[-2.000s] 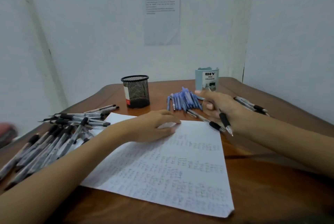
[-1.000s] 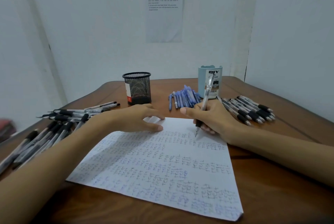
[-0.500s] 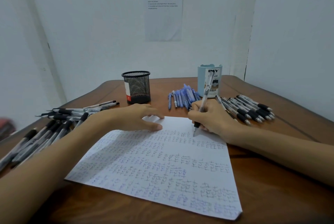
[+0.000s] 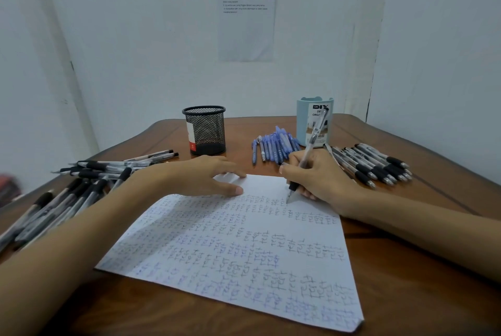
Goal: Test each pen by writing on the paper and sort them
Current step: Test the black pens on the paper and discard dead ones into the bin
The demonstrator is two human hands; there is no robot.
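The wooden table [image 4: 406,281] carries everything. The paper [image 4: 244,240], densely covered with test marks, is laid directly under the grip so that each pen can be tried without reaching.

Far to the left of the grip, a loose heap of black-grip pens [image 4: 67,194] is spread out, judged to be the stock not yet tried.

The paper's top edge is pressed down by the left hand [image 4: 200,175], fingers flat and straight, so the sheet is kept from sliding under the strokes. The right hand [image 4: 322,181] is closed round the pen [image 4: 313,140] in a writing hold, the barrel leaning away from the person.

Beyond the grip a mesh cup [image 4: 206,132] and a pale blue organiser [image 4: 314,124] are stood, presumably as sorting bins. A row of black-grip pens [image 4: 374,164] is lined up just right of the grip, and a cluster of blue pens [image 4: 273,145] just beyond it, so sorted pens can be dropped close by.

The pen's tip is set at the top line of marks; whether it touches the sheet cannot quite be made out.
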